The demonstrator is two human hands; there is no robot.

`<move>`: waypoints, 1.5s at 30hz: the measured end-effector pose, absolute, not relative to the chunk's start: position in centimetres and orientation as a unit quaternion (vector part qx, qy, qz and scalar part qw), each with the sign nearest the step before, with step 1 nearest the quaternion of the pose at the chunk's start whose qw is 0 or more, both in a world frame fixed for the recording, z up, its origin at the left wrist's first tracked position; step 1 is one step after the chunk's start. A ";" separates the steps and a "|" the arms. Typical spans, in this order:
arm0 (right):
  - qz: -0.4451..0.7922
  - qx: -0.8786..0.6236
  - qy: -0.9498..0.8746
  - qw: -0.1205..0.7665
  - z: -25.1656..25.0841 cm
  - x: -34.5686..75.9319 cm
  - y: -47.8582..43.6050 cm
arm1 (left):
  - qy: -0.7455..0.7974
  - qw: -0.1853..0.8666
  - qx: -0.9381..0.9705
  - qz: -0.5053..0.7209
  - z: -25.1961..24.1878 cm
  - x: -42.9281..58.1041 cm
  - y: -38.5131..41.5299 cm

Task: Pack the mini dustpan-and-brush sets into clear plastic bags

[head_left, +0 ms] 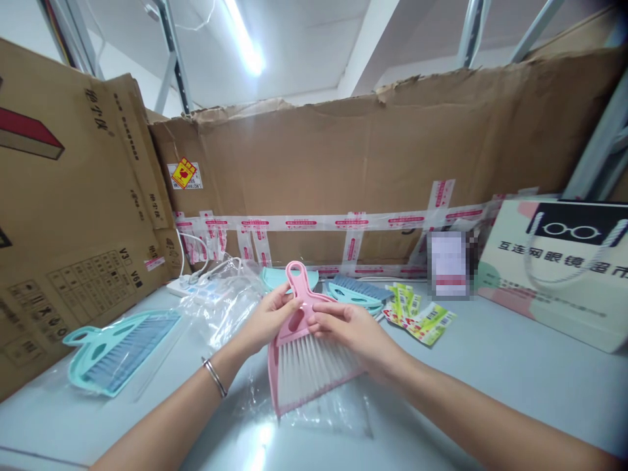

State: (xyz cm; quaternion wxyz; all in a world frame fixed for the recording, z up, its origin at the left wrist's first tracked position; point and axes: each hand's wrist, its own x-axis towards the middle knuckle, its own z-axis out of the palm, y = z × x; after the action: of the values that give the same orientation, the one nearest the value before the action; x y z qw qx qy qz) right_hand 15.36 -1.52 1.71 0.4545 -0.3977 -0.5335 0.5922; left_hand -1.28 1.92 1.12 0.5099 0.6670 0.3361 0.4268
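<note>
We've got the pink brush [314,366] nested face-up in the pink dustpan [273,383], both held up in front of us, btwn our two hands. The long axis runs away from us — stacked handles at the far end, leaning a bit L, white bristles at the near end, fanning toward us.

Our L hand [272,315] is nearer the handle loop: it's clamped on the handles, thumb across the front, other fingers mostly hidden behind. Our R hand [352,328] comes in from the R, lower down, w/ bent fingers on the brush where handle meets head; can't tell if it's pinching or just resting there. The fingertips of both sit close together.

Clear plastic [343,415] shows around the near edge, over the tabletop [500,360] — can't tell if that edge touches down.
</note>
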 end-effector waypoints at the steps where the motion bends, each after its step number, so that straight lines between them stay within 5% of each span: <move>1: 0.561 -0.406 -0.563 0.451 1.9 15.8 -1.4 | 0.334 0.510 0.670 0.424 1.2 -1.3 1.9; 7: 0.308 -0.493 -0.632 0.512 3.6 17.7 0.4 | 0.331 0.485 0.685 0.430 1.4 -1.1 1.5; 14: 0.518 -0.420 -0.627 0.403 3.5 16.4 2.6 | 0.355 0.448 0.706 0.418 1.6 -1.0 1.6; 29: 0.522 -0.429 -0.565 0.474 2.9 15.9 2.8 | 0.372 0.453 0.691 0.422 1.5 -0.8 1.7; 40: 0.351 -0.486 -0.582 0.550 4.2 23.3 3.9 | 0.377 0.612 0.595 0.358 0.2 -1.6 2.1; 45: 0.248 -0.596 -0.521 0.558 0.3 32.4 4.6 | 0.404 0.651 0.517 0.383 -0.1 -1.3 2.1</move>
State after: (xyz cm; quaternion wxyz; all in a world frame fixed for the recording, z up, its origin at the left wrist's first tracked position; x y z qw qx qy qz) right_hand 32.40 4.56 0.30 0.5583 -0.5960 -0.5211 0.2482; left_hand -1.33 2.13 -0.12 0.6506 0.5169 0.4036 0.3830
